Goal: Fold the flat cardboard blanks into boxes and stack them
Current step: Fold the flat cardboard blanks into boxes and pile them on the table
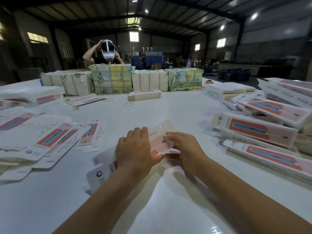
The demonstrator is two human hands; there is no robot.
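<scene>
A white and red cardboard blank (159, 135) lies slanted on the white table (168, 208) in front of me, partly bent. My left hand (135, 152) grips its middle from the left, my right hand (184, 152) pinches it from the right. The blank's lower end (99, 174) sticks out below my left wrist. Loose flat blanks (55, 141) spread out on the left. Folded boxes (260, 130) lie piled on the right.
Wrapped bundles (111, 78) line the table's far side, with a person in a headset (108, 51) behind them. Another folded box (144, 95) and rubber bands (128, 104) lie mid-table. More blank stacks (30, 95) sit far left.
</scene>
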